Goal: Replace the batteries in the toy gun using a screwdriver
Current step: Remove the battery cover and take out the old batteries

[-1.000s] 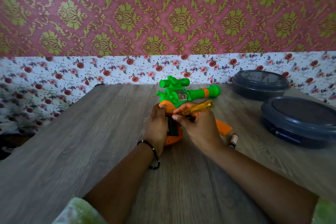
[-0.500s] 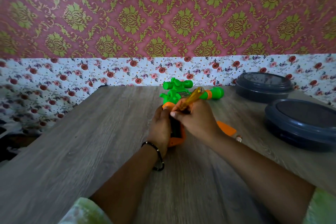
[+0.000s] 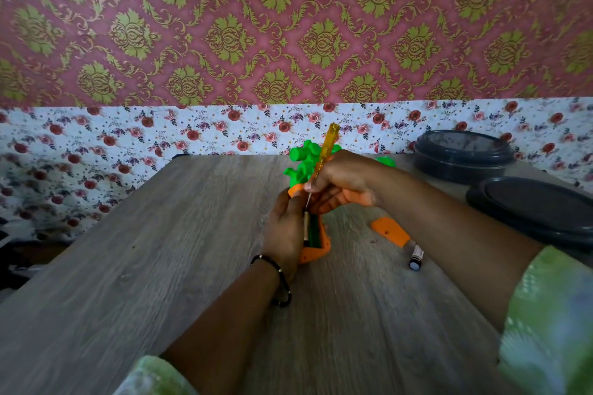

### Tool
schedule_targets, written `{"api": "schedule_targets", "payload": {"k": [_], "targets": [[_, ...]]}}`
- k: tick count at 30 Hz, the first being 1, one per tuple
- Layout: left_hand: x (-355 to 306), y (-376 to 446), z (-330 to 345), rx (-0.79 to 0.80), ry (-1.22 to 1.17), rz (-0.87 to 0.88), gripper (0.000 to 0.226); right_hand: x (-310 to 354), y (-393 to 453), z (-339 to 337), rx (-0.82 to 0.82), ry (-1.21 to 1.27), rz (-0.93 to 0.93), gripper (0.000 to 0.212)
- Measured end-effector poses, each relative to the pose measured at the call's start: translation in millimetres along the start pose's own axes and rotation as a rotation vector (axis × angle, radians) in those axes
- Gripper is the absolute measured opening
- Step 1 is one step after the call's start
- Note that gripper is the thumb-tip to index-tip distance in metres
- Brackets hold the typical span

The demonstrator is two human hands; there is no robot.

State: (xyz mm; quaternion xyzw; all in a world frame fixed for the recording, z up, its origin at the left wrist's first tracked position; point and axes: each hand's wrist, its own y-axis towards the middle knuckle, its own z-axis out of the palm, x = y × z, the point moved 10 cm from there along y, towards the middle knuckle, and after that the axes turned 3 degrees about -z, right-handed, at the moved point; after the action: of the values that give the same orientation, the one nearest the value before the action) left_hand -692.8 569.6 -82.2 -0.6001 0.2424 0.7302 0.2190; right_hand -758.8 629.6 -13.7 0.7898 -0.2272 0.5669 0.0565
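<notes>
A green and orange toy gun (image 3: 303,167) lies on the wooden table (image 3: 160,250), its orange grip toward me. My left hand (image 3: 284,229) grips that grip from the left. The battery bay (image 3: 313,231) is uncovered and a battery shows in it. My right hand (image 3: 341,181) holds a yellow-handled screwdriver (image 3: 325,151) almost upright, its thin tip down at the top of the bay. The orange battery cover (image 3: 390,231) lies on the table to the right, with a loose battery (image 3: 416,260) beside it.
Two dark round lidded containers stand at the right, one at the back (image 3: 462,155) and one nearer (image 3: 532,212). A floral wall band (image 3: 96,138) runs behind the table's far edge. A black bracelet (image 3: 279,282) circles my left wrist.
My right hand has swung the screwdriver from lying nearly flat to standing almost upright, tip down at the battery bay. My left hand has stayed on the grip.
</notes>
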Motion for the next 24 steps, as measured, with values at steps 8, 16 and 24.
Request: {"api": "schedule_targets", "payload": {"k": [8, 16, 24], "targets": [[11, 1, 4, 0.051, -0.104, -0.110, 0.043, -10, -26, -22, -0.355, 0.475, -0.238, 0.018], [30, 10, 1, 0.030, -0.074, -0.186, 0.071, -1, -64, 4, -0.465, -0.323, -0.762, 0.018], [31, 7, 0, 0.054, -0.024, -0.216, 0.087, 7, -75, 4, -0.550, -0.319, -0.799, 0.020]]}}
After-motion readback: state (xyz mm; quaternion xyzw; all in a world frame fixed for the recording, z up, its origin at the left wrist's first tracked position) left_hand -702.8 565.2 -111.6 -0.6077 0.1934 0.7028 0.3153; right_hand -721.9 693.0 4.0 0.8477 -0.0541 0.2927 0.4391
